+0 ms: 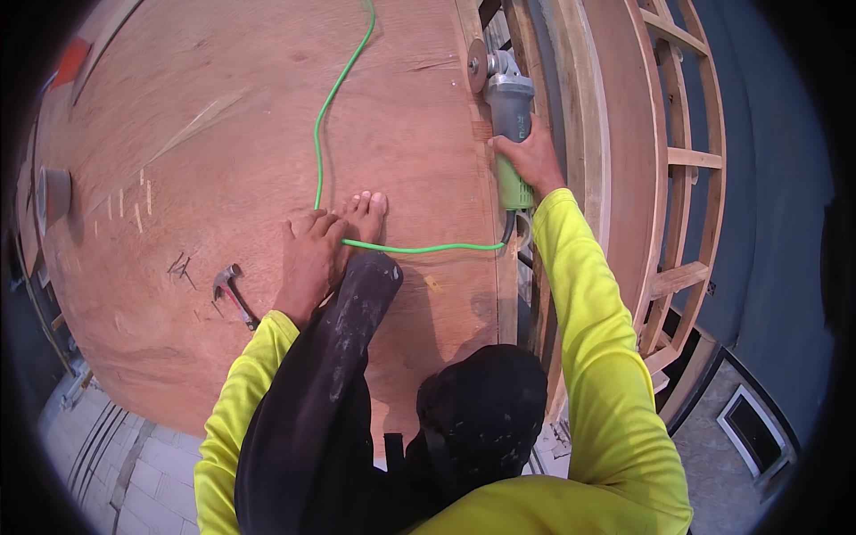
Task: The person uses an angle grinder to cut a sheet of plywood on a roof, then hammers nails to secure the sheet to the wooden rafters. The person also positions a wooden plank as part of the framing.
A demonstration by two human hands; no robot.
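Head view: the right hand (532,159) is clamped round the body of a green-and-grey angle grinder (510,116), which lies along the right edge of a broad reddish-brown plywood sheet (223,98), beside pale timber beams (580,134); its thin, brownish round disc (477,66) points away from the person; the left hand (312,248) rests by a bare foot (366,214), fingers close together, a bright green cord (419,250) running in at it and out again; whether it grips the cord I cannot tell.

A jerk on the cord, caught by foot or hand, could tug the grinder off line; a loose one-handed hold could let it slip into the gap beside the beams; if the disc were turning, which cannot be told, a kick could bring it toward the bare toes; a shifted foot could meet the loose dark nails (183,269) near the red-handled claw hammer (234,294).

One container shows, a grey round tub (55,196) at the far left; its contents are hidden.
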